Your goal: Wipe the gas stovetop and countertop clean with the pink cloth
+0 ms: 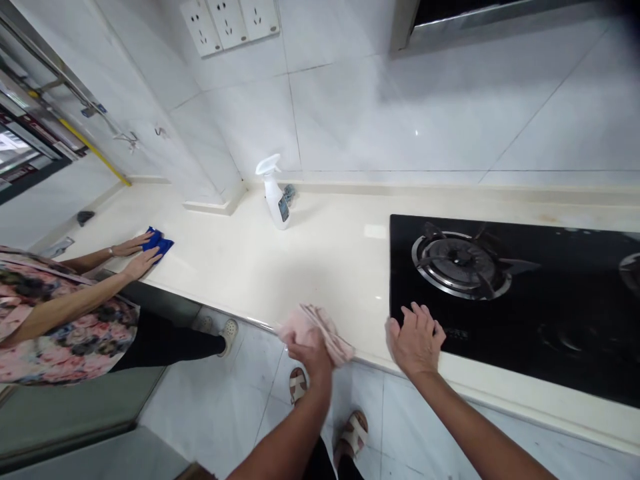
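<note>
My left hand point(313, 353) grips a pale pink cloth point(305, 323) with a striped edge. The cloth lies partly over the front edge of the cream countertop point(225, 257), and one end hangs past it. To the right, my right hand point(416, 339) lies palm down over the front left corner of the black glass gas hob point(500, 333), fingers spread and holding nothing. A round burner point(457, 263) with a metal ring sits just beyond those fingers. Toward the wall stands a white spray bottle point(276, 200), upright, with a dark label.
On the left, another person point(75, 313) in a floral top presses a blue cloth point(159, 243) on the counter. A small grey-blue item point(289, 194) sits behind the bottle. Wall sockets point(230, 23) and a dark hood point(460, 13) are above. A wall corner point(213, 200) juts onto the counter.
</note>
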### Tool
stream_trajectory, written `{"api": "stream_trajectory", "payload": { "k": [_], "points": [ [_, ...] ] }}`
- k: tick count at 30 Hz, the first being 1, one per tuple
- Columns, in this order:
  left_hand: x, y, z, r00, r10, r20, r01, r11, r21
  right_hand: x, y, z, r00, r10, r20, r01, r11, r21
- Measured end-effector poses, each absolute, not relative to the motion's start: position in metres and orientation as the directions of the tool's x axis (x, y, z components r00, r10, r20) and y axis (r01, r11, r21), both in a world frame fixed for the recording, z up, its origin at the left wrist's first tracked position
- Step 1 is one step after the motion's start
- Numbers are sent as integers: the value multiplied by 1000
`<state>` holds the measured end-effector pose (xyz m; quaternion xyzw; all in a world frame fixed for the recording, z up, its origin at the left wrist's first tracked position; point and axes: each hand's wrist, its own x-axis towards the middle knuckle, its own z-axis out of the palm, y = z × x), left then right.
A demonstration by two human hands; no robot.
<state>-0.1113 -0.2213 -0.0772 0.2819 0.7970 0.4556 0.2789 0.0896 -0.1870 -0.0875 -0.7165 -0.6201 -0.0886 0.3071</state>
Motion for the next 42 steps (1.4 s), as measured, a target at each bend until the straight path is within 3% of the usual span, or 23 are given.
{"api": "stream_trajectory", "payload": {
  "k": [4,7,11,13,15,18,20,22,27,29,36,40,42],
  "points": [
    [-55,-251,-78,-539,776,-327,153,472,868,96,-192,-83,247,830,500,891,8,-453],
    [-69,-262,-68,-338,866,-369,127,430,894,85,-210,-73,195,795,575,839,168,-518],
    [-138,-263,-48,59,935,-349,45,347,937,32,-242,-62,-289,739,609,770,557,-311],
    [-172,-257,-37,172,920,-353,81,344,935,3,-248,-63,-445,714,540,756,623,-201],
    [-196,-243,-26,50,950,-308,278,283,918,-18,-244,-67,-466,729,502,794,594,-126],
    [-209,-211,-13,-127,992,27,628,59,776,-27,-232,-76,-453,734,506,834,550,-51],
    [-208,-186,-12,-66,964,256,768,-114,630,-21,-228,-81,-459,718,524,834,552,-26],
    [-203,-162,-16,27,935,353,843,-211,494,-4,-231,-85,-450,712,539,840,543,-17],
    [-197,-135,-40,191,918,347,910,-298,288,106,-271,-107,-395,771,499,884,466,-20],
    [-197,-134,-45,201,913,355,922,-299,247,178,-295,-122,-312,850,425,934,357,-28],
    [-198,-133,-45,193,905,379,926,-295,234,413,-357,-142,60,925,376,998,-50,-36],
    [-200,-130,-50,190,896,402,921,-304,242,462,-365,-117,120,963,243,979,-74,-190],
    [-201,-129,-52,189,898,398,918,-305,252,461,-358,-106,169,945,281,957,-89,-277]
  ]
}}
